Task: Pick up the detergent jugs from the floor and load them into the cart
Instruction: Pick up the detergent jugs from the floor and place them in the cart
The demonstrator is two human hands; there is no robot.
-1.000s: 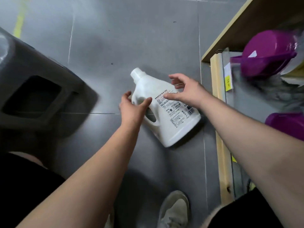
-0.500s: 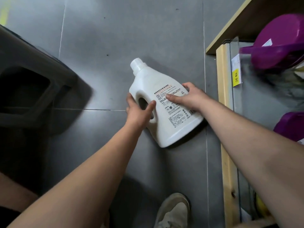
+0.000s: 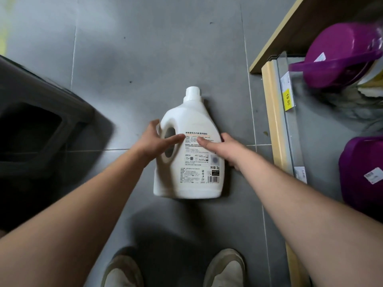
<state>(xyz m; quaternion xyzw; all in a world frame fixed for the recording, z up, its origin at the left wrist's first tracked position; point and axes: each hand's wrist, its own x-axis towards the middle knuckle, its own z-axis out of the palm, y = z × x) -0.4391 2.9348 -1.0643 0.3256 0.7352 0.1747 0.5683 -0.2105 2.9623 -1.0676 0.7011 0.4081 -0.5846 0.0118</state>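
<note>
A white detergent jug [image 3: 192, 179] lies flat on the grey tiled floor, label up, its cap pointing away from me. My left hand [image 3: 157, 141] holds its handle side, fingers curled round the left edge and thumb across the handle hole. My right hand [image 3: 221, 148] clasps the right side, thumb on the label and fingers tucked under the edge. A dark grey cart [image 3: 41, 125] with a recessed opening stands at the left, a short way from the jug.
A wooden shelf unit [image 3: 273, 121] runs along the right, with a yellow price tag [image 3: 288, 100] and purple plastic basins [image 3: 339, 56] [image 3: 362, 170] inside. My shoes [image 3: 124, 270] [image 3: 226, 268] stand just behind the jug.
The jug has turned from a slant to point its cap straight away from me. My hands have settled on either side of it, the left moving to the handle.
</note>
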